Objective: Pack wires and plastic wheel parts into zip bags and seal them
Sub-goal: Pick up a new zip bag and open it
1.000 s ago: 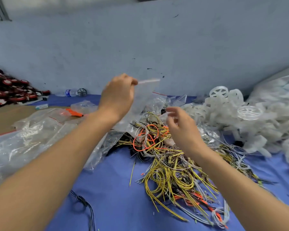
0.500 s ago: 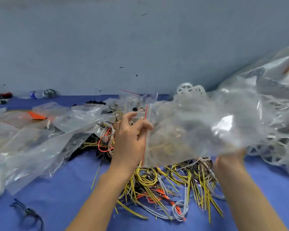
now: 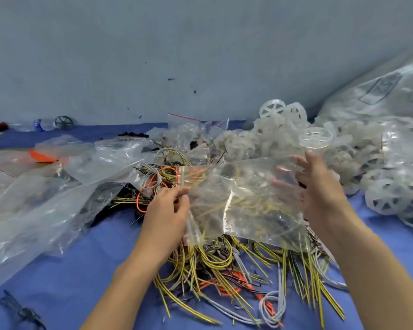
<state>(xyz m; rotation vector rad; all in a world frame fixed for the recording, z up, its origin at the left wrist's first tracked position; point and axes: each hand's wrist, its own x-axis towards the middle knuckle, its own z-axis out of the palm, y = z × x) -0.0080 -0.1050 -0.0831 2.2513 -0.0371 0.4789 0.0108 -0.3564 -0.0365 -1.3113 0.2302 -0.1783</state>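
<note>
Blue cloth [image 3: 105,270] covers the bench against a grey wall. Left hand [image 3: 165,213] pinches the red-striped mouth edge of one clear zip bag [image 3: 243,201]; right hand [image 3: 320,186], fingers spread and relaxed, supports its far end. The bag hangs just above the wire pile [image 3: 224,270], apparently empty. Judged step: opening the bag. Next move calls for parting the mouth. Wires and white plastic wheels [image 3: 315,136], beyond the right fingers, are too many to count.
</note>
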